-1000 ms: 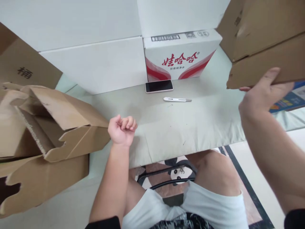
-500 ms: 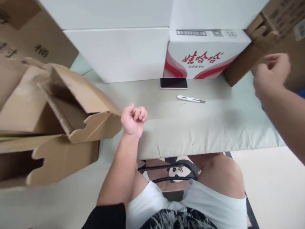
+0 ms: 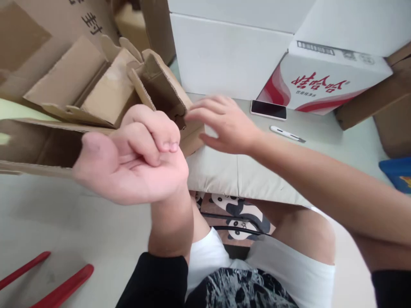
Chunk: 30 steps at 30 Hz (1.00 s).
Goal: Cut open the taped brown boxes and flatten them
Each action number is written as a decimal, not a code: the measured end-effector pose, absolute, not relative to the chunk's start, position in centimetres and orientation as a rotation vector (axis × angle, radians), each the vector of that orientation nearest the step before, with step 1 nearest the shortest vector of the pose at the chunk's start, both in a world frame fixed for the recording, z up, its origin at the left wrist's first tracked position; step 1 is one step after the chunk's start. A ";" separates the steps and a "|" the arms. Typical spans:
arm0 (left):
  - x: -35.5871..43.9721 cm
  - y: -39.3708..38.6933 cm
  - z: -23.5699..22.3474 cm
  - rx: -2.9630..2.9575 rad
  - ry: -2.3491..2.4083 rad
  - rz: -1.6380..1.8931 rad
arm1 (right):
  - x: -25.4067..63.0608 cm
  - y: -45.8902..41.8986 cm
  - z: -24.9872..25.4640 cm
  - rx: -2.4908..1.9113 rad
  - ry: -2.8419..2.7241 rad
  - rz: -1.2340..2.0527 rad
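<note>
My left hand (image 3: pixel 138 162) is raised close to the camera, palm up, with its fingers curled into the palm and nothing visible in them. It blocks part of the open brown cardboard boxes behind it. My right hand (image 3: pixel 226 124) reaches across to the left, fingers apart and slightly blurred. Its fingertips are at the right side of the nearest open cardboard box (image 3: pixel 189 137); whether they touch it I cannot tell. Right of that hand, a white utility knife (image 3: pixel 287 134) lies on the cloth with its blade out. A phone (image 3: pixel 268 110) lies beyond it.
White cartons (image 3: pixel 221 55) stand along the back, beside a red-and-white printed carton (image 3: pixel 321 81). More brown boxes (image 3: pixel 105 81) are piled at the left. A blue object (image 3: pixel 396 173) sits at the far right. Red bars (image 3: pixel 64 286) show on the floor, lower left.
The view has turned left. My right hand has swung from the far right across to the cardboard box and its fingers have opened. My left hand has risen nearer the camera.
</note>
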<state>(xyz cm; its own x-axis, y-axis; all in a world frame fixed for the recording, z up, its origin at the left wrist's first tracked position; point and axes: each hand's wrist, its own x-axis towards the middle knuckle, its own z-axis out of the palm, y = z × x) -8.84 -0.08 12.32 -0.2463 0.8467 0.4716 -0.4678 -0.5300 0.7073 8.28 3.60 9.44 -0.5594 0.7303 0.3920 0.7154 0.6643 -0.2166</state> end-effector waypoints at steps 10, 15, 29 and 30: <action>-8.7 0.5 10.7 1.008 0.891 1.880 | 10.1 2.1 10.7 -1.347 -2.395 -0.023; -7.1 2.6 8.2 1.312 0.815 1.856 | 16.3 -6.3 11.8 -1.208 -2.380 -0.298; -0.6 4.2 6.1 1.834 0.746 1.106 | 17.5 -13.7 11.4 -1.107 -2.386 0.201; -0.4 4.1 6.4 1.854 0.774 1.075 | 17.7 -13.7 11.2 -1.092 -2.386 0.212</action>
<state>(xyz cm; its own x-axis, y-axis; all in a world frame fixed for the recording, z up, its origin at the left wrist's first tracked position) -0.41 4.15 6.37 0.4425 0.8145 0.3752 0.0974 -0.4596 0.8828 17.70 -13.65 11.18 -0.5507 0.7437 0.3790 0.6652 0.6653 -0.3390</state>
